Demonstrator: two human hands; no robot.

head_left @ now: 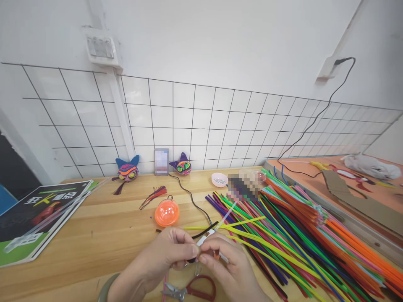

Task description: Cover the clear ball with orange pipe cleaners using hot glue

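Observation:
My left hand (pixel 176 249) and my right hand (pixel 225 258) meet at the lower middle, fingertips pinched close together. Between them is something small and dark, mostly hidden by the fingers. Just behind the fingers lies a white tool (pixel 206 235) with a clear stick (pixel 226 216) reaching up from it. Red-handled scissors (pixel 201 289) rest below my hands, partly covered. A shiny orange ball (pixel 166 212) sits on the table beyond my left hand. Many coloured pipe cleaners (pixel 283 243) spread to the right of my right hand.
Two colourful figures (pixel 126 168) (pixel 183 165) and a phone (pixel 161 161) stand at the wall. Red and dark strands (pixel 154 196) lie nearer. A pink bowl (pixel 219 180) holds small pieces. A magazine (pixel 40 214) lies left; cardboard (pixel 355 197) rests on the orange surface at right.

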